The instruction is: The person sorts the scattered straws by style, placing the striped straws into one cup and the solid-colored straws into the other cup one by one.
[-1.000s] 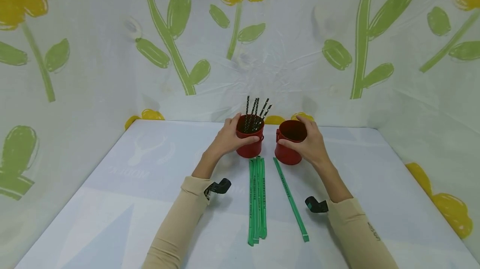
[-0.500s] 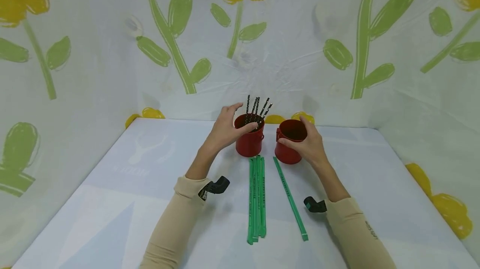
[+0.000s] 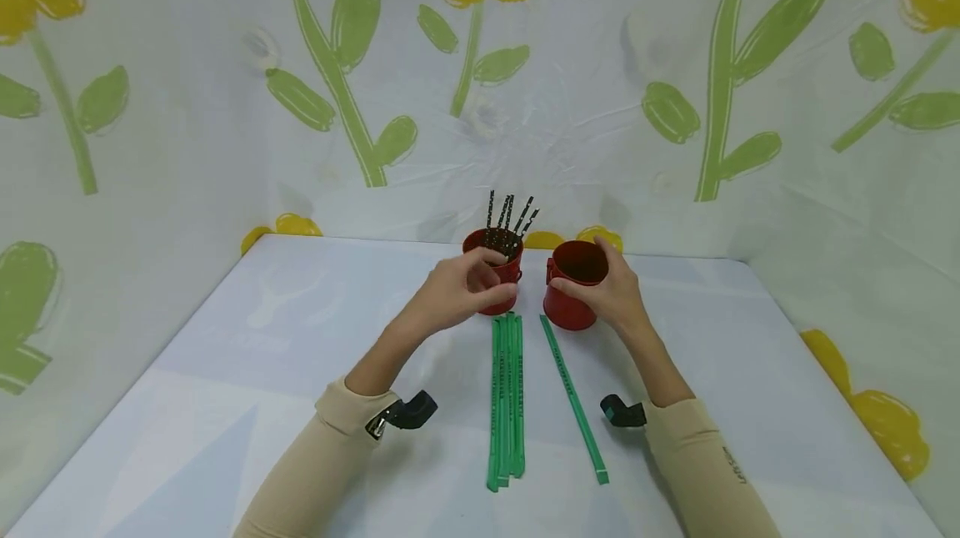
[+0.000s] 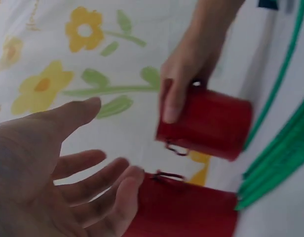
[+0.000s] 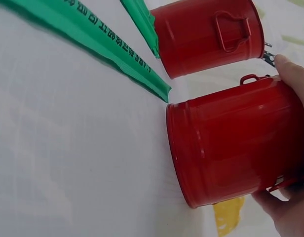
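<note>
Two red metal buckets with small side handles stand near the table's back edge. In the left bucket (image 3: 509, 271) are several black sticks with white specks, like straws (image 3: 507, 211). My left hand (image 3: 453, 292) is in front of that bucket, holding nothing; the left wrist view shows its fingers loosely bent and spread. My right hand (image 3: 611, 292) grips the right bucket (image 3: 567, 309) around its rim, thumb in front and fingers behind. Nothing shows inside the right bucket's dark opening. Long thin green printed packets (image 3: 507, 404) lie side by side below the left bucket.
A single green packet (image 3: 576, 404) lies slanted below the right bucket. The white table (image 3: 247, 404) meets a flower-printed cloth (image 3: 570, 146) behind the buckets. Black cameras, such as the left wrist camera (image 3: 414, 411), stick out from both sleeves.
My left hand has let go of the left bucket's rim and drawn back toward me, in front of the bucket. The right hand keeps its grip on the right bucket.
</note>
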`<action>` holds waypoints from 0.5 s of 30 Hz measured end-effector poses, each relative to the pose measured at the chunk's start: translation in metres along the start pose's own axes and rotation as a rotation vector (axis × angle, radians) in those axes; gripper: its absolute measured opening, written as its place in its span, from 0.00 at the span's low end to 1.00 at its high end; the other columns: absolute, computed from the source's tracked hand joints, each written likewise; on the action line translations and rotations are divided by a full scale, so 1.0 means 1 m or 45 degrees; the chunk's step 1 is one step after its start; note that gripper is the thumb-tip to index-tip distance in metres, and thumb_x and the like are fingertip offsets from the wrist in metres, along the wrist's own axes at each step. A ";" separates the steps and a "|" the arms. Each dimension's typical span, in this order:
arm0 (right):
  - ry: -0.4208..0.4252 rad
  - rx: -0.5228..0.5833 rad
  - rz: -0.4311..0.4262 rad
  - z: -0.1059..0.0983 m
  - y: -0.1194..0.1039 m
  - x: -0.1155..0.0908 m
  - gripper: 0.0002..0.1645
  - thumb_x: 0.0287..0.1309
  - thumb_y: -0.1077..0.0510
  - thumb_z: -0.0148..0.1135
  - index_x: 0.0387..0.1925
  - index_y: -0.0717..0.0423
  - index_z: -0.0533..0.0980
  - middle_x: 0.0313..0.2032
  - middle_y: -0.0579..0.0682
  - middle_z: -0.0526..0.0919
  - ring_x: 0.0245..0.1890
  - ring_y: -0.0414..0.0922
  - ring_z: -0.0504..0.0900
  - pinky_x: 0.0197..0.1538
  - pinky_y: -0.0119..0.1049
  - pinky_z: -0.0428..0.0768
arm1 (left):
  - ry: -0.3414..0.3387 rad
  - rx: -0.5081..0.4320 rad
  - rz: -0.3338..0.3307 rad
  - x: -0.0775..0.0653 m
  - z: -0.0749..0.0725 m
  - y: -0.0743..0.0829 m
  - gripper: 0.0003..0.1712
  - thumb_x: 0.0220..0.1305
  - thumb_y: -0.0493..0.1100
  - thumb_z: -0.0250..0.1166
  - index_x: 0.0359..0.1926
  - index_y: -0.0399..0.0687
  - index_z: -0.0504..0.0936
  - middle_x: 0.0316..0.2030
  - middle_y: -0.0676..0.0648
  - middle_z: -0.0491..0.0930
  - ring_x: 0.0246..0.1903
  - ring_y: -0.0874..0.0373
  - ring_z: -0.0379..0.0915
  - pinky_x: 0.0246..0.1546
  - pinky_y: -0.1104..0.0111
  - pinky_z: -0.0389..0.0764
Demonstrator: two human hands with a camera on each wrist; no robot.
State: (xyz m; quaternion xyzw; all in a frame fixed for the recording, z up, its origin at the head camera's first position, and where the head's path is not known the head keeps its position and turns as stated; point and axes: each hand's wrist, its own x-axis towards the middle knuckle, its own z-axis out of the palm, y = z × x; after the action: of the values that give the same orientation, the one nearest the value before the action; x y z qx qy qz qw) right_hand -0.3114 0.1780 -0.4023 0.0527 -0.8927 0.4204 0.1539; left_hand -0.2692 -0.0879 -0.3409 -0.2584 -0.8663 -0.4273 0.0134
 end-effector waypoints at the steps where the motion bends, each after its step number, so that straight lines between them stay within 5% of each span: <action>1: 0.001 -0.003 -0.002 0.000 0.000 0.001 0.62 0.32 0.30 0.67 0.67 0.45 0.51 0.61 0.50 0.66 0.59 0.49 0.65 0.49 0.51 0.78 | -0.063 -0.001 -0.026 -0.003 0.003 -0.004 0.29 0.52 0.60 0.63 0.53 0.54 0.72 0.35 0.53 0.79 0.32 0.58 0.75 0.27 0.70 0.80; 7: -0.005 -0.011 -0.001 0.000 0.001 0.002 0.63 0.32 0.29 0.67 0.67 0.49 0.52 0.61 0.51 0.66 0.60 0.50 0.65 0.49 0.52 0.78 | -0.285 0.107 -0.229 -0.017 0.025 -0.026 0.32 0.50 0.58 0.66 0.54 0.53 0.71 0.34 0.51 0.77 0.23 0.58 0.74 0.20 0.70 0.78; 15: -0.007 -0.016 0.000 0.000 0.002 0.003 0.63 0.32 0.29 0.67 0.67 0.47 0.51 0.61 0.50 0.65 0.60 0.50 0.65 0.48 0.52 0.78 | -0.357 0.293 -0.377 -0.019 0.045 -0.037 0.38 0.48 0.56 0.68 0.59 0.50 0.67 0.28 0.50 0.77 0.17 0.58 0.73 0.16 0.70 0.75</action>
State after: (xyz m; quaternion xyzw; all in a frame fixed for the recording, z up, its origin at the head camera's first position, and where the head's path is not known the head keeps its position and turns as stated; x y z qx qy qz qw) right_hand -0.3149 0.1796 -0.4027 0.0529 -0.8957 0.4147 0.1519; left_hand -0.2608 -0.0806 -0.4010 -0.1822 -0.9312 -0.2828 -0.1403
